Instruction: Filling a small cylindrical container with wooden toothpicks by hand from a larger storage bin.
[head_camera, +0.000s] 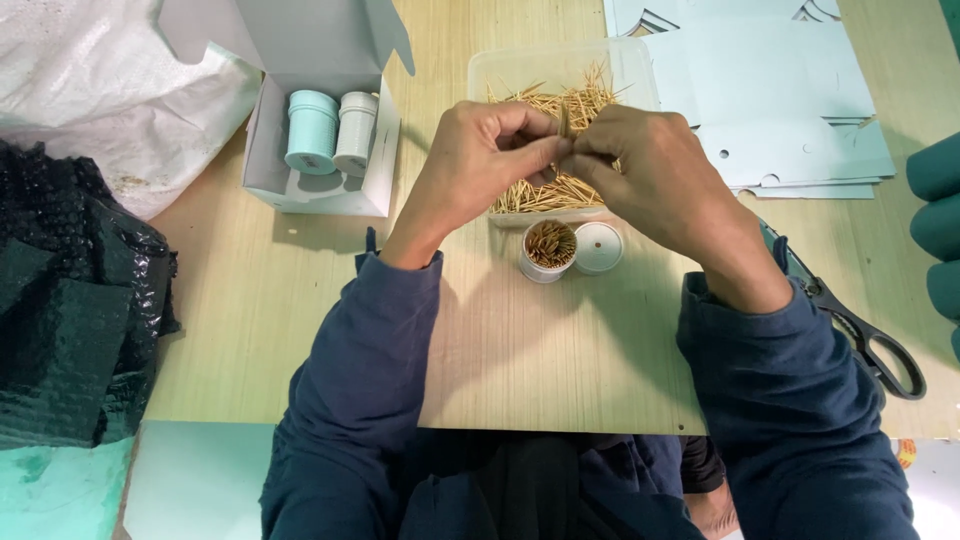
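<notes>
Both the left hand (480, 160) and right hand (640, 165) pinch a small bundle of wooden toothpicks (562, 125) at twelve o'clock of the nearly full small white round canister (549, 247), its lid (598, 248) off.

Small bundle of thin tan toothpicks (563, 124) pinched upright btwn both hands' fingertips. Just below the hands sits a short white cylinder holder (548, 250), open-topped, already packed w/ toothpicks standing on end (its round white lid (599, 248) lies right beside it).
</notes>
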